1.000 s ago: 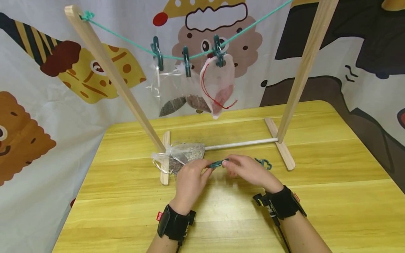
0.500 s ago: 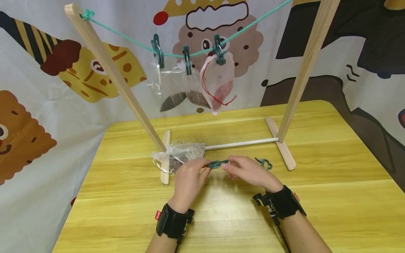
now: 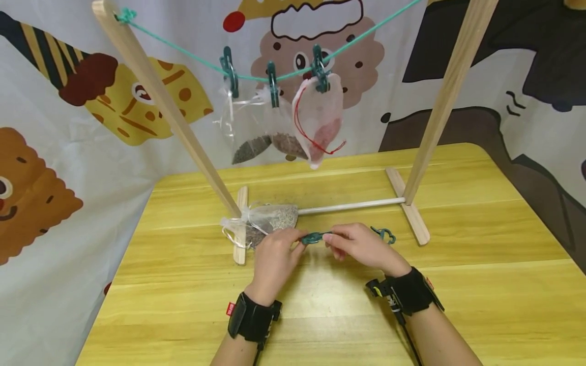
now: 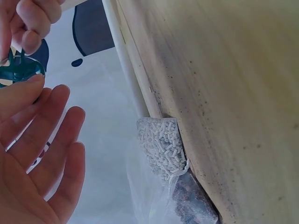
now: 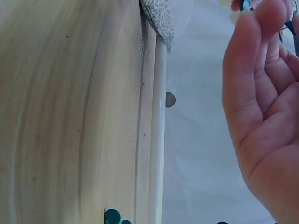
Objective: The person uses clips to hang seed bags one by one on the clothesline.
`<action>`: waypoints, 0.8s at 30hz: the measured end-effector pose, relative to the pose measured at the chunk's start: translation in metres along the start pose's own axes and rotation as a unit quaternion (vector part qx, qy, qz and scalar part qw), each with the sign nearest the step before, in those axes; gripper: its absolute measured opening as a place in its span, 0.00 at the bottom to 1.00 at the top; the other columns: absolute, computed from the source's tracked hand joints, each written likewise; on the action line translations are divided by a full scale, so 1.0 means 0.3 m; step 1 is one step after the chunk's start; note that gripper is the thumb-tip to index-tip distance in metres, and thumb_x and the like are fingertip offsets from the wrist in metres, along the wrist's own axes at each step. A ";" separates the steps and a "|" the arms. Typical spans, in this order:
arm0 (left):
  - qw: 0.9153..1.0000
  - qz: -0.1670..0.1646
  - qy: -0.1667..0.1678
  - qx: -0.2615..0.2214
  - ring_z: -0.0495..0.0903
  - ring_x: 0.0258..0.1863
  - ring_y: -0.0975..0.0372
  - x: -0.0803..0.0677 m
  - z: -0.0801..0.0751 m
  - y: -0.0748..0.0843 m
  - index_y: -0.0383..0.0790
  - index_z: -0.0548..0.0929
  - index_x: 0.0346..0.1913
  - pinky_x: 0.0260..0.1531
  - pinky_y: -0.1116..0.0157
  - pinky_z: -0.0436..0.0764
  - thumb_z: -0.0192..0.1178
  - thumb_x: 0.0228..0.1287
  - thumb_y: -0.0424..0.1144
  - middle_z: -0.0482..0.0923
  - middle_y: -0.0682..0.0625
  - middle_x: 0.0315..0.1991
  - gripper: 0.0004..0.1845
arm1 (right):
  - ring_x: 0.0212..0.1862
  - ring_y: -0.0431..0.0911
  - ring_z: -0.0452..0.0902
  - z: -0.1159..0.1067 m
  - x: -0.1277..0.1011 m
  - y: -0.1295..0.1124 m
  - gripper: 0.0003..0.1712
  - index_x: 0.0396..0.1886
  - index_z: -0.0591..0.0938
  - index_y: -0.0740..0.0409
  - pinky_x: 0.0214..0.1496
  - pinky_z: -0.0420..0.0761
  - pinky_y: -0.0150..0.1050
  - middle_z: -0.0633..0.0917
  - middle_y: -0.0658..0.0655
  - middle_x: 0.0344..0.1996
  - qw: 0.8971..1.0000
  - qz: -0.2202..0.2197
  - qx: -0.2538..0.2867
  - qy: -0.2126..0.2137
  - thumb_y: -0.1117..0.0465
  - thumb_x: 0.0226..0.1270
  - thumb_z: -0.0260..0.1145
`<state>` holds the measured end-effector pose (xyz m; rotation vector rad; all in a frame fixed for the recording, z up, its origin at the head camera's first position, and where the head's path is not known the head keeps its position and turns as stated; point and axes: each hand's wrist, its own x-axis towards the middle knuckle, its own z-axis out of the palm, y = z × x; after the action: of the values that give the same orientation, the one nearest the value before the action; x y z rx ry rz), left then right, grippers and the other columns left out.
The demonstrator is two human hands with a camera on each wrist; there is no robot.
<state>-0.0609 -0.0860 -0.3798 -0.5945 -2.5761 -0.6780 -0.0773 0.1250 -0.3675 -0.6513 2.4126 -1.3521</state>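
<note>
Pinching green clip (image 3: 315,237) btwn both hands (image 3: 279,254) – mesh bag (image 3: 265,223) w/ pellets beside left.

Clip (image 3: 315,237) between left hand (image 3: 274,259) and right hand (image 3: 361,249), pouch (image 3: 265,223) behind

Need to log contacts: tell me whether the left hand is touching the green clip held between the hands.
Touching. In the left wrist view the left hand presses its thumb against the green clip; the head view agrees, fingertips meeting it.

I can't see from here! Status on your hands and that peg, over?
Both hands, left and right, pinch one green peg above the table. Spare peg and a mesh bag lie nearby. Nothing blocking.
</note>
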 end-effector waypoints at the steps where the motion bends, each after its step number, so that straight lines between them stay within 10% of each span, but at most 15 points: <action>1: 1.000 0.000 0.000 0.000 0.78 0.30 0.68 0.000 0.000 0.000 0.51 0.84 0.37 0.28 0.70 0.75 0.66 0.50 0.43 0.81 0.59 0.33 0.09 | 0.22 0.41 0.75 0.000 -0.001 0.000 0.15 0.27 0.78 0.42 0.27 0.76 0.41 0.78 0.47 0.17 1.000 -0.003 0.007 -0.003 0.45 0.66 0.50; 16: 1.000 0.008 -0.020 -0.001 0.77 0.30 0.69 0.008 -0.003 -0.026 0.50 0.83 0.37 0.28 0.73 0.75 0.64 0.53 0.43 0.81 0.59 0.33 0.08 | 0.23 0.46 0.75 -0.001 -0.001 0.012 0.18 0.29 0.79 0.48 0.29 0.77 0.46 0.78 0.51 0.18 0.997 -0.010 0.073 -0.018 0.45 0.67 0.48; 24: 0.998 -0.054 -0.014 -0.001 0.77 0.37 0.63 0.009 -0.046 -0.101 0.48 0.82 0.42 0.33 0.65 0.77 0.60 0.57 0.47 0.80 0.55 0.40 0.12 | 0.24 0.44 0.76 -0.006 -0.001 0.029 0.18 0.28 0.78 0.46 0.29 0.78 0.46 0.78 0.50 0.18 0.998 -0.013 0.053 -0.007 0.44 0.67 0.47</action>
<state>-0.0744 -0.1164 -0.3786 -0.4714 -2.6494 -0.7126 -0.0800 0.1305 -0.3742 -0.6623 2.3108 -1.4704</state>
